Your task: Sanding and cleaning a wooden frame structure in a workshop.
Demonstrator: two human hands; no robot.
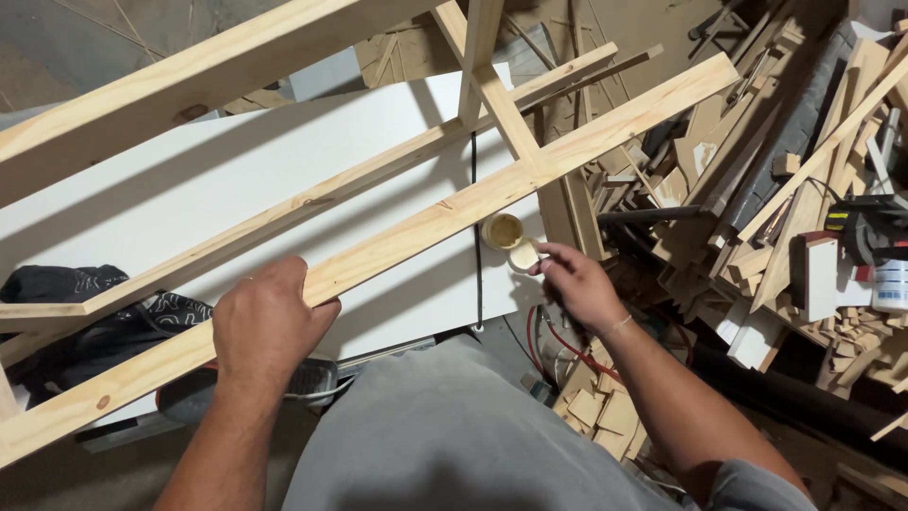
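My left hand [267, 326] grips the near rail of a pale wooden frame [407, 241] that lies slanted across a white board [236, 185]. My right hand [579, 282] reaches to the board's right edge and holds a small round lid [523, 255] in its fingertips. Right beside the lid stands an open little jar [502, 230] with yellowish paste inside. A cross piece [515, 123] of the frame passes just above the jar.
A heap of wood offcuts and strips [757, 189] fills the right side. A dark patterned cloth [85, 317] lies at the left under the frame. A power tool with red and black cables [558, 345] sits below the board edge.
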